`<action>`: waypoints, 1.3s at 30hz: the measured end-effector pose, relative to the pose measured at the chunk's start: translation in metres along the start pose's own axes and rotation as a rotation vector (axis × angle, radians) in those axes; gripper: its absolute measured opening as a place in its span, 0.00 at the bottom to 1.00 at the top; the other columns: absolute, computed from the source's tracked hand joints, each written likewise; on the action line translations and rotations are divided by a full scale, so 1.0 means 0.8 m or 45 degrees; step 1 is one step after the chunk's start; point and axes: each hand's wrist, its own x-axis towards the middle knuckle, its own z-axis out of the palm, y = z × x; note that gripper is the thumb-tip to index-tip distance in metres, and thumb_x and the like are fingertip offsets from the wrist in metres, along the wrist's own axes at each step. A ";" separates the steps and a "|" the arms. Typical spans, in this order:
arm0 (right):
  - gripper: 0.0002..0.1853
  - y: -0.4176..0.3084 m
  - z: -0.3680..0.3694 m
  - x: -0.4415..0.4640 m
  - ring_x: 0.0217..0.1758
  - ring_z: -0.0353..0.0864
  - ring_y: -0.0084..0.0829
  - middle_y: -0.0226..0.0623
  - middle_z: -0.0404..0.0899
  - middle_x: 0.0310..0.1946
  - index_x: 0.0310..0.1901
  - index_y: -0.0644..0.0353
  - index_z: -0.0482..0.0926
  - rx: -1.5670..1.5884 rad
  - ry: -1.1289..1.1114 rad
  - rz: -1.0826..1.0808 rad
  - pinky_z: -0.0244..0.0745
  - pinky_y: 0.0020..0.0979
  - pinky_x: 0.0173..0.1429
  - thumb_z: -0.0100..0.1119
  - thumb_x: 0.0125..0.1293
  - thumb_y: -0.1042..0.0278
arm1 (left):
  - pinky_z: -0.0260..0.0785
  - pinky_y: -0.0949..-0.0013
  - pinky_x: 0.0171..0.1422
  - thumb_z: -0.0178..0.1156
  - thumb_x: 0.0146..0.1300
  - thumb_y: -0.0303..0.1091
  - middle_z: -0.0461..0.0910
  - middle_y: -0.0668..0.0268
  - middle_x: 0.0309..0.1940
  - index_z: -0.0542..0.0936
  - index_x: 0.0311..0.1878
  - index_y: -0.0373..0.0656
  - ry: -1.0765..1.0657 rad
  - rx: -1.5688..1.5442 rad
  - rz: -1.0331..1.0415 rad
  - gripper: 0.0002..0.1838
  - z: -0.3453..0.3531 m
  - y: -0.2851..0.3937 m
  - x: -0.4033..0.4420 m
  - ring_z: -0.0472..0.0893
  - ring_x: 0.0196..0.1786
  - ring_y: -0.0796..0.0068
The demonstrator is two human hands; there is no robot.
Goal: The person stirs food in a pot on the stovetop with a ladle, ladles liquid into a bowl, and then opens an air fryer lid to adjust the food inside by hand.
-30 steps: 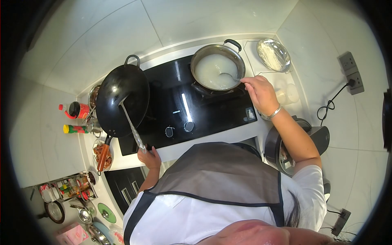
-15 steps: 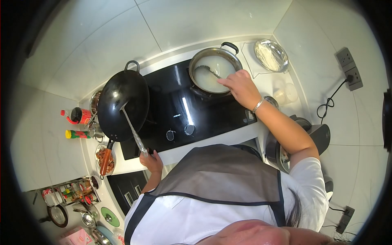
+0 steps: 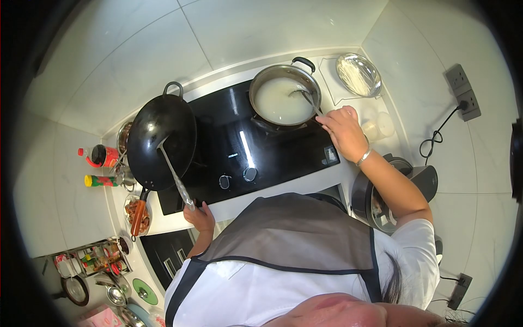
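My right hand (image 3: pixel 345 132) grips the handle of a metal ladle (image 3: pixel 310 99) at the right rim of a steel pot (image 3: pixel 259 113). The ladle's head is partly under the cloudy, whitish liquid (image 3: pixel 280 101). My left hand (image 3: pixel 200 218) is at the counter's front edge, closed loosely around the handle end of a long metal spatula (image 3: pixel 175 177). The spatula's blade rests inside a black wok (image 3: pixel 150 122), which tilts at the left of the black cooktop (image 3: pixel 234 139). The left fingers are partly hidden.
A metal dish (image 3: pixel 375 82) with pale strands stands at the back right. A dark appliance (image 3: pixel 365 193) is near my right elbow. At left are sauce bottles (image 3: pixel 106 156) and a bowl of brown food pieces (image 3: pixel 131 210). A green lid (image 3: pixel 147 291) lies lower left.
My right hand has moved right and toward me, bringing the ladle from the pot's middle to its right side. My left hand, the spatula and the wok stay in place.
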 end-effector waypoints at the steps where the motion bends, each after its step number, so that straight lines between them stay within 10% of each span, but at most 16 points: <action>1: 0.12 -0.005 -0.006 -0.004 0.46 0.74 0.38 0.34 0.75 0.37 0.48 0.55 0.83 0.012 -0.011 -0.002 0.61 0.43 0.63 0.62 0.62 0.74 | 0.56 0.47 0.63 0.63 0.63 0.40 0.70 0.50 0.54 0.74 0.58 0.36 -0.027 -0.006 -0.023 0.24 -0.001 0.000 0.001 0.67 0.60 0.47; 39: 0.16 -0.067 -0.001 -0.009 0.38 0.71 0.37 0.33 0.70 0.31 0.50 0.55 0.81 0.201 -0.028 -0.085 0.62 0.42 0.60 0.67 0.59 0.71 | 0.57 0.46 0.63 0.65 0.62 0.39 0.72 0.48 0.53 0.74 0.57 0.37 0.036 -0.054 0.001 0.24 -0.003 0.005 0.000 0.68 0.59 0.46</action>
